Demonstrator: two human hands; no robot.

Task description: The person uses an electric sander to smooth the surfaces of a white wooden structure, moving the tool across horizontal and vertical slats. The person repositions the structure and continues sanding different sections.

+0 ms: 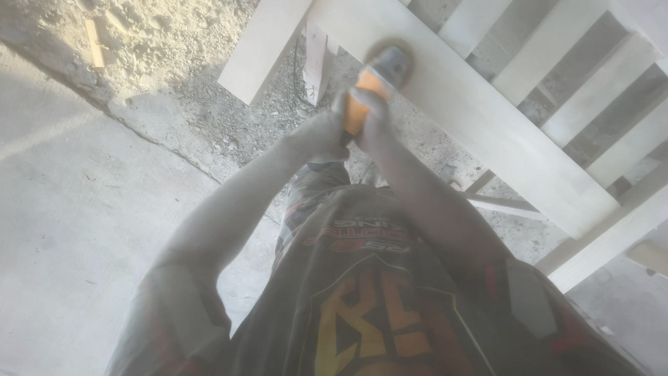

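Both hands, left hand (321, 136) and right hand (372, 125), gripped together around an orange-handled sander (379, 76), seemingly heavy and rigid, pressed onto a pale wooden plank (487, 132).

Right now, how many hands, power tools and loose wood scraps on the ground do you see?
Hands: 2, left hand and right hand, both on the tool
Power tools: 1, orange sander against the pale board
Loose scraps: 1, small stick
Total: 4
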